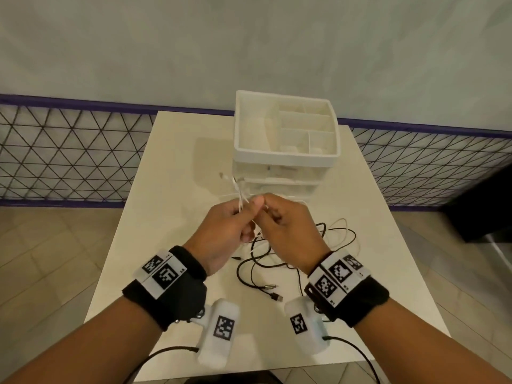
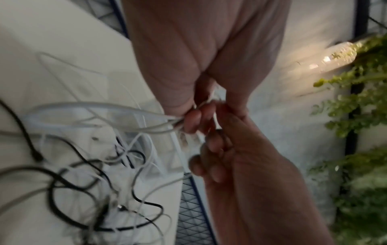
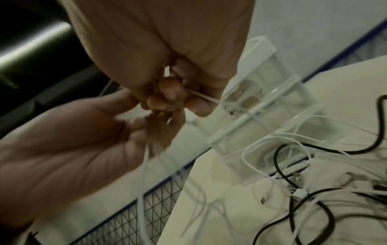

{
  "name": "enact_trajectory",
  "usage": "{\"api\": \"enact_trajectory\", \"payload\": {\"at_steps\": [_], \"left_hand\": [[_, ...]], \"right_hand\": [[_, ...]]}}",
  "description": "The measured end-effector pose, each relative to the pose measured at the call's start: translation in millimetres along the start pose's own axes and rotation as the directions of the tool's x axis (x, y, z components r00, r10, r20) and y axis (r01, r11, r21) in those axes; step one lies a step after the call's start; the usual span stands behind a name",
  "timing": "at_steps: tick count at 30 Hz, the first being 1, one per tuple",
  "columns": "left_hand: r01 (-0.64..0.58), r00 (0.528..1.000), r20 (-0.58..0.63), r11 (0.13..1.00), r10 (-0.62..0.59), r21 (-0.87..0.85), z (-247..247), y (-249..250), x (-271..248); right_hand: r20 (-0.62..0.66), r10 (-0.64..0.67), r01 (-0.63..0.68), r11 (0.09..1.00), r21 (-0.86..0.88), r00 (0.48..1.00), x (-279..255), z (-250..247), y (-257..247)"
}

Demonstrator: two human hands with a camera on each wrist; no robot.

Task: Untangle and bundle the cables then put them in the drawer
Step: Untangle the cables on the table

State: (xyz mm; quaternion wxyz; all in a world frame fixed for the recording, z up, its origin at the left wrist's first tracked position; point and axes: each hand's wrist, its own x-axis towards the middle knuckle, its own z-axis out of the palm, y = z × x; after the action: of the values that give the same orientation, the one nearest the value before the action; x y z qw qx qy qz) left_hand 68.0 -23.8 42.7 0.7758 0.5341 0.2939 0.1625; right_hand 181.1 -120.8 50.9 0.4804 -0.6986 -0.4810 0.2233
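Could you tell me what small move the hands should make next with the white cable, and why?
Probably keep winding: both the left hand and right hand pinch the white cable above the table, with part still trailing into the black cables.

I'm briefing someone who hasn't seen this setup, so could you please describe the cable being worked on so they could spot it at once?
On the white table, in front of the white drawer organizer, both hands meet in the air. The left hand and right hand pinch a thin white cable. Unlike the black cables on the table, it is lifted.
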Motion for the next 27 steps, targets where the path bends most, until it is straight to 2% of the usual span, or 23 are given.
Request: {"api": "enact_trajectory", "payload": {"at_steps": [4,7,9,10,12,13,16,19,20,21,23,25,27], "left_hand": [[-0.120,0.975,-0.194,0.992,0.109,-0.046,4,22,8],[-0.166,0.939,-0.336,0.955,0.077,-0.247,-32,47,20],[-0.207,0.935,-0.348,0.900,0.067,-0.384,-66,63,21],[-0.216,0.934,-0.351,0.895,0.073,-0.390,-79,66,21],[-0.228,0.921,-0.378,0.922,0.099,-0.313,-93,66,17],[-0.233,0.911,-0.397,0.936,0.114,-0.265,-93,64,15],[-0.241,0.860,-0.495,0.953,0.121,-0.185,-97,58,14],[-0.241,0.803,-0.581,0.964,0.134,-0.110,-109,60,10],[-0.220,0.804,-0.576,0.973,0.146,-0.061,-108,61,8],[-0.179,0.818,-0.552,0.984,0.160,0.019,-104,59,7],[-0.098,0.866,-0.456,0.964,0.204,0.246,-83,51,7],[-0.121,0.919,-0.288,0.889,0.269,0.443,-50,38,7],[-0.182,0.959,-0.083,0.817,0.270,0.547,-18,27,6]], "right_hand": [[0.044,0.049,-0.050,0.999,0.014,0.998,-7,-4,10],[-0.023,0.175,-0.175,0.984,-0.039,0.984,-14,-27,44],[-0.118,0.319,-0.324,0.946,-0.029,0.941,-20,-49,71],[-0.157,0.398,-0.398,0.917,0.035,0.904,-24,-59,82],[-0.216,0.509,-0.489,0.861,0.138,0.834,-28,-75,95],[-0.230,0.524,-0.505,0.852,0.137,0.820,-28,-82,95],[-0.283,0.533,-0.555,0.832,0.001,0.798,-21,-102,99],[-0.426,0.550,-0.619,0.785,-0.031,0.719,-18,-123,106],[-0.453,0.531,-0.623,0.779,-0.072,0.716,-17,-125,102],[-0.437,0.504,-0.609,0.780,-0.140,0.745,-14,-123,95],[-0.273,0.443,-0.515,0.799,-0.311,0.854,-3,-106,69],[-0.040,0.328,-0.317,0.867,-0.384,0.944,10,-78,32],[0.118,0.191,-0.132,0.911,-0.390,0.974,19,-53,0]]}}
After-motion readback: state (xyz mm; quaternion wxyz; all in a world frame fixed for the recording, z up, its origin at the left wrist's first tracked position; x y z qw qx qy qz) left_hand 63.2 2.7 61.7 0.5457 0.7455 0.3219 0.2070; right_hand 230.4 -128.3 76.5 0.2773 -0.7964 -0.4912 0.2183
